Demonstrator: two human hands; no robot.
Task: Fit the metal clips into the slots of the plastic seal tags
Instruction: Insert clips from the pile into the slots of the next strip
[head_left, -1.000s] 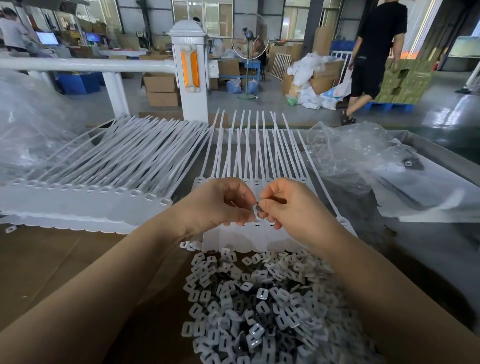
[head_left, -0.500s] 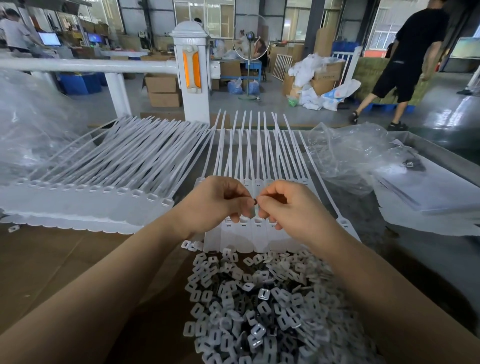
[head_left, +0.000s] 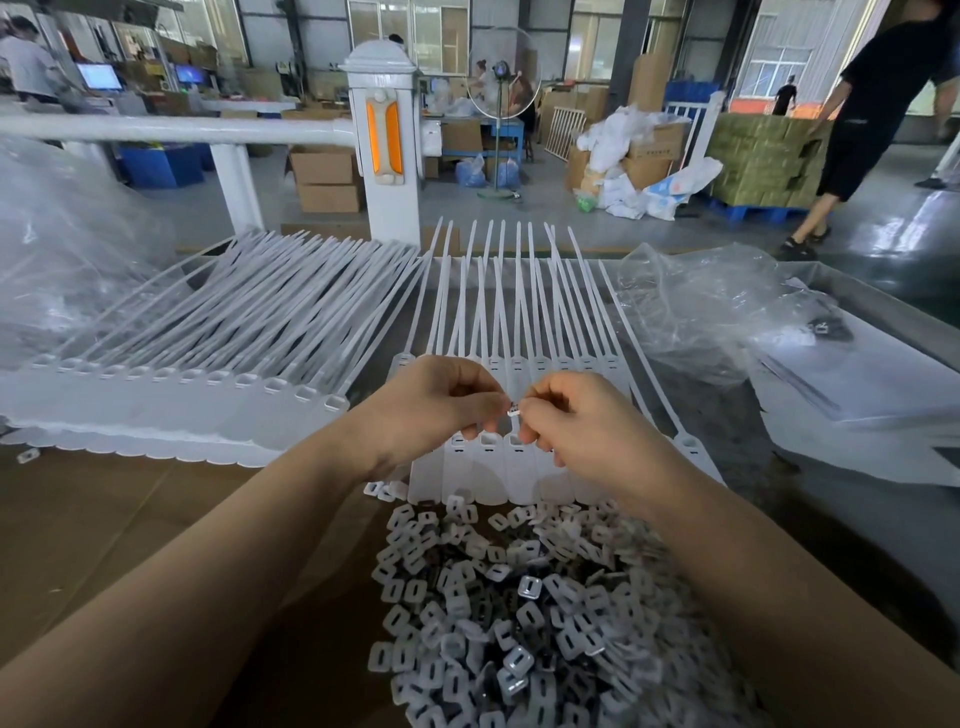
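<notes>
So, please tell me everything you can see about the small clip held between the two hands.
The clip is a tiny piece, pale and shiny like metal, with a dark spot on it; finer detail is too small to tell. It is pinched from both sides, by the fingertips of the left hand and of the right hand, so most of it is hidden. It is held in the air just above the heads of the row of white seal tags, apart from the loose pile of clips nearer the person.

Seal tags (head_left: 488, 467) matt white plastic; clips (head_left: 530, 587) shiny metal; bag (head_left: 717, 312) glossy.
</notes>
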